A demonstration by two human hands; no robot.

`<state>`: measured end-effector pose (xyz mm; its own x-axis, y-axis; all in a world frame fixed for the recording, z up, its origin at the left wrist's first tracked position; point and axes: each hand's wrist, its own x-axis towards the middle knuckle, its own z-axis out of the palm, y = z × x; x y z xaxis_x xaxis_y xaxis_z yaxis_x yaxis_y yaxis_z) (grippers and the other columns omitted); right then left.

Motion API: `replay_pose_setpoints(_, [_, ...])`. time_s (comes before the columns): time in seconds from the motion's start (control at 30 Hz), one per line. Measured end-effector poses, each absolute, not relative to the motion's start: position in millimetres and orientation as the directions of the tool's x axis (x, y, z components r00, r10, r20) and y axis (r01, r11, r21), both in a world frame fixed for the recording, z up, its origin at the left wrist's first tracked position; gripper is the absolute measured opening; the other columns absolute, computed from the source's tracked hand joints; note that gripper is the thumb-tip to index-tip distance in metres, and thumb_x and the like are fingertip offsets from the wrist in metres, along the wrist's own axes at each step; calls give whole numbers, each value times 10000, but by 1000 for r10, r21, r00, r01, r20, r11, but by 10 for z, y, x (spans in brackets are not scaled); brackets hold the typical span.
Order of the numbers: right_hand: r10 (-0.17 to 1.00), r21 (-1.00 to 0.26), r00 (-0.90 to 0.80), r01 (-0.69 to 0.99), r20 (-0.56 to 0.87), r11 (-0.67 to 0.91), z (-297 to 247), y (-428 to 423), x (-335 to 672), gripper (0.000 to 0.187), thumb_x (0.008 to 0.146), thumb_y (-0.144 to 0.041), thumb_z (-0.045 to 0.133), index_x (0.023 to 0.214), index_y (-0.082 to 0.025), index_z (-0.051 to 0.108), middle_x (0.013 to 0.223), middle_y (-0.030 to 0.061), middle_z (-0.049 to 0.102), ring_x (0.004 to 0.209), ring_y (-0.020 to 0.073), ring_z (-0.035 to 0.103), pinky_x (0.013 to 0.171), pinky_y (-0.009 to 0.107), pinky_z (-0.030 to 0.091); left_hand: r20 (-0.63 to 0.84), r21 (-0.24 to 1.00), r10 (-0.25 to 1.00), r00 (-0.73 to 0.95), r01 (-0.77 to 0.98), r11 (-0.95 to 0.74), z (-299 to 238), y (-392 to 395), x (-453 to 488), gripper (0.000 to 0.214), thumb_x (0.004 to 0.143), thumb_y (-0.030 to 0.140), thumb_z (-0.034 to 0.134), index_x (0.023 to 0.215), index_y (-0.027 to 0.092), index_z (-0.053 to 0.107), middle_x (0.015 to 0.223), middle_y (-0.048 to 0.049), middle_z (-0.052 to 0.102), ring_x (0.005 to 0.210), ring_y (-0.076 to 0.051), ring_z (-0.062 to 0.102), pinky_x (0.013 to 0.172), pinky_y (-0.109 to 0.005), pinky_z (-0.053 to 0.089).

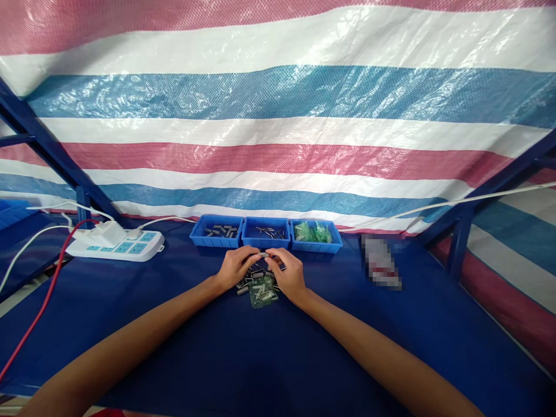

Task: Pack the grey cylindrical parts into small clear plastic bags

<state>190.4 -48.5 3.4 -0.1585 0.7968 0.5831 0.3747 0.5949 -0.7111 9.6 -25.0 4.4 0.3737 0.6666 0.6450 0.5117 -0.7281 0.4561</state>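
Note:
Between my two hands is a small grey cylinder (263,255), lying sideways, with fingertips on both its ends. My left hand (237,267) pinches its left end, and my right hand (289,275) pinches the right. Below them on the blue table lies a pile of small metal parts (245,284), grey cylinders and thin dark pins, partly hidden by the hands. A clear greenish plastic bag (263,292) with several light pieces in it lies at the near side of the pile.
Behind the hands stand three blue bins: one of grey cylinders (216,236), one of thin pins (266,242), one of green bags (316,246). A white power strip (130,248) with cables lies left, near a red cable (47,301). A blurred object (382,263) lies right.

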Motion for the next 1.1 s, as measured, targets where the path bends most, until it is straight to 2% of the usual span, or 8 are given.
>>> replay_pose_setpoints(0.47, [788,-670,-181,436,589,601,58,-479,1899,258,935,-302,424,893,-162,637,752,45,619,679,144,576,655,246,441,675,445,634,377,477,-758,86,-289,100,212,884,315,544,1011,164,621,852,-52,667,634,-111,583,589,-203,467])
replay_pose_setpoints(0.7, [797,-657,-206,470,568,590,80,-484,1893,319,946,-304,381,780,-170,618,713,40,604,665,141,563,651,239,427,696,448,609,380,433,-782,91,-315,107,199,884,276,527,1021,163,618,952,-82,656,541,-72,531,520,-187,446])
replay_pose_setpoints(0.77, [800,-656,-198,479,566,583,82,-483,1896,306,943,-302,389,791,-168,619,705,37,597,658,139,556,642,236,423,686,464,633,358,454,-760,89,-321,108,193,879,267,526,1015,159,611,932,-73,657,514,-63,516,509,-181,439])
replay_pose_setpoints(0.93, [811,-667,-184,484,555,566,92,-482,1907,293,935,-303,403,790,-166,618,679,31,578,617,133,535,614,233,417,660,481,678,323,512,-712,84,-322,105,185,878,269,515,994,154,602,729,-9,649,492,-70,527,509,-170,434])
replay_pose_setpoints(1.0, [812,-675,-186,471,554,568,100,-486,1908,284,933,-303,401,816,-167,621,693,32,585,615,131,538,620,233,427,663,468,670,333,514,-719,92,-321,105,197,887,276,501,1011,158,599,777,-22,653,513,-75,537,528,-179,446])
replay_pose_setpoints(1.1, [813,-693,-179,443,553,569,107,-491,1907,264,933,-294,396,899,-169,625,769,41,613,639,128,557,633,230,447,670,449,653,353,508,-736,103,-319,103,242,916,266,454,1088,163,589,912,-73,658,685,-124,605,629,-220,486])
